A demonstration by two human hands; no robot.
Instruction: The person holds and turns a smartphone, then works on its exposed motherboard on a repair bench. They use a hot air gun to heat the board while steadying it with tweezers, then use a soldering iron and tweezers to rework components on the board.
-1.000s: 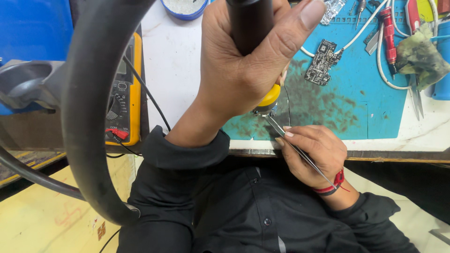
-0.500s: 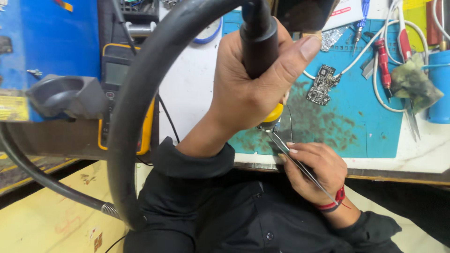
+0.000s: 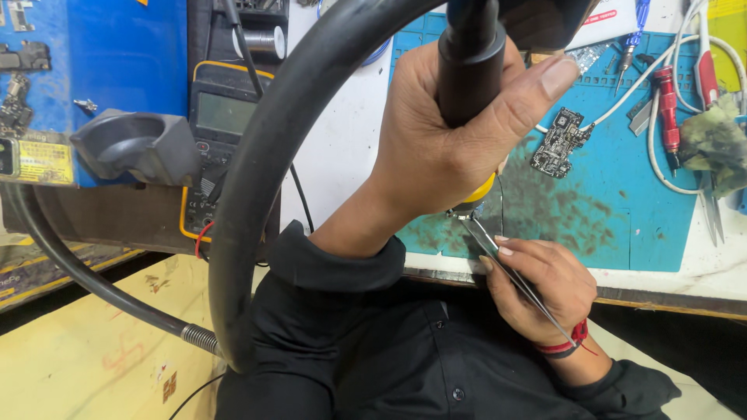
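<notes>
My left hand point(image 3: 432, 159) is wrapped around the black handle of a hot-air tool point(image 3: 469, 66), nozzle pointing down, with a yellow collar point(image 3: 481, 193) showing under my palm. A thick black hose point(image 3: 253, 187) loops from the tool round to the left. My right hand point(image 3: 545, 284), with a red wrist thread, pinches slim metal tweezers point(image 3: 489, 243). Their tips meet right below the nozzle, on the scorched patch of a blue work mat point(image 3: 622, 218). What the tips hold is hidden.
A small dark circuit board point(image 3: 559, 141) lies on the mat, tied to a white cable point(image 3: 661, 167). Red-handled tools point(image 3: 668, 97) and a green wad point(image 3: 712, 140) sit at the right. At the left are a yellow-edged multimeter point(image 3: 222, 124) and a grey tool holder point(image 3: 132, 148).
The view has shifted, so the multimeter and grey holder show more fully at the left. Both hands keep their grips, with nozzle and tweezer tips at the same spot on the mat.
</notes>
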